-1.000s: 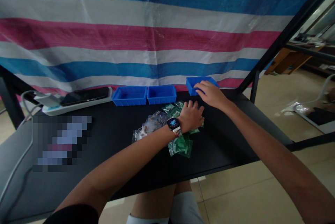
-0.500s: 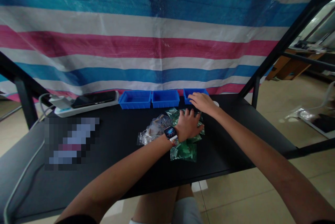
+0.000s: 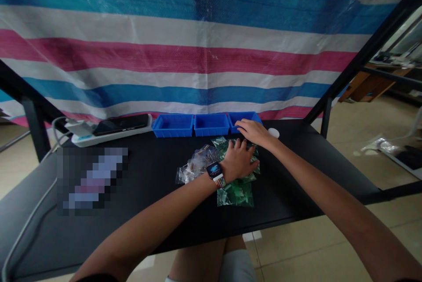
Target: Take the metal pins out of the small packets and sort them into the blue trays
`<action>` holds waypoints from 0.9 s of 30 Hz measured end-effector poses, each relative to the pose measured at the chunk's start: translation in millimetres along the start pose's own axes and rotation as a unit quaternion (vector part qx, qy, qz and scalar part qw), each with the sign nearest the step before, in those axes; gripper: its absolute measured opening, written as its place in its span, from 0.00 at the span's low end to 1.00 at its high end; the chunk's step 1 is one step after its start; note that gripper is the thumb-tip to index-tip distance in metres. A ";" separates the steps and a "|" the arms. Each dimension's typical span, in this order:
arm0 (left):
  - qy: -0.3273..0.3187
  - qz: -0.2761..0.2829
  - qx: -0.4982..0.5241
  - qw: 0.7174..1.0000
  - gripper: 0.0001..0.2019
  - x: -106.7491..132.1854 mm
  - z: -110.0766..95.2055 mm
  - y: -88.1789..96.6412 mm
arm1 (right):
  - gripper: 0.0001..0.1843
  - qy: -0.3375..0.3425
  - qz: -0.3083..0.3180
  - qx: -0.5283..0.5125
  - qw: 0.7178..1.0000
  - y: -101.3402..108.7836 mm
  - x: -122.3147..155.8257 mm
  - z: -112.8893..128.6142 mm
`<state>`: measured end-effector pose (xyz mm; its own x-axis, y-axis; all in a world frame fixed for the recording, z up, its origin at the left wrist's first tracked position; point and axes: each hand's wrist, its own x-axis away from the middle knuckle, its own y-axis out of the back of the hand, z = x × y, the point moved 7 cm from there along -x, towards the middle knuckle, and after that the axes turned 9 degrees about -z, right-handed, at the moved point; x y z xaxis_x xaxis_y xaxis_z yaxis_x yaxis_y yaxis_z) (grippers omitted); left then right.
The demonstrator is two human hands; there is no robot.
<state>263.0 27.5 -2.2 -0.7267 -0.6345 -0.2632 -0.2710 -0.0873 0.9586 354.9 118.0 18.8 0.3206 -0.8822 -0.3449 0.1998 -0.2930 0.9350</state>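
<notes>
My left hand (image 3: 238, 161) lies with fingers spread over a pile of small clear packets with green contents (image 3: 235, 194). A watch (image 3: 215, 169) is on that wrist. Against the pile's left side lies a heap of clear plastic bags (image 3: 198, 163) holding small metallic-looking pieces. My right hand (image 3: 253, 131) is at the rightmost blue bin (image 3: 245, 116), its bent fingers over the bin's near wall. The middle blue bin (image 3: 211, 131) and the left blue bin (image 3: 173, 132) stand in the same row. A white round object (image 3: 273, 133) sits beside my right wrist.
A white power strip (image 3: 79, 141) with a plugged-in charger and a dark phone (image 3: 121, 124) on it lies at the back left. A pixelated item (image 3: 95, 181) is in front. A cable runs down the left side. Striped sheeting (image 3: 198, 60) hangs behind the black table (image 3: 148, 172).
The rightmost bin has shifted left against the middle bin, with my right hand at it, closing the gap. My left hand stays spread on the green packets. The view has shifted slightly.
</notes>
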 end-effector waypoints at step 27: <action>-0.025 -0.079 0.118 0.990 0.23 -3.7 27.4 45.7 | 0.16 -0.028 -0.207 -0.098 0.973 52.6 37.5 18.6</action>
<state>236.0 46.8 39.7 -0.6927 -0.5877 -0.4181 -0.5190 0.0035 0.8548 360.3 62.7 56.6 0.1254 -0.7231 -0.6793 0.4758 -0.5570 0.6807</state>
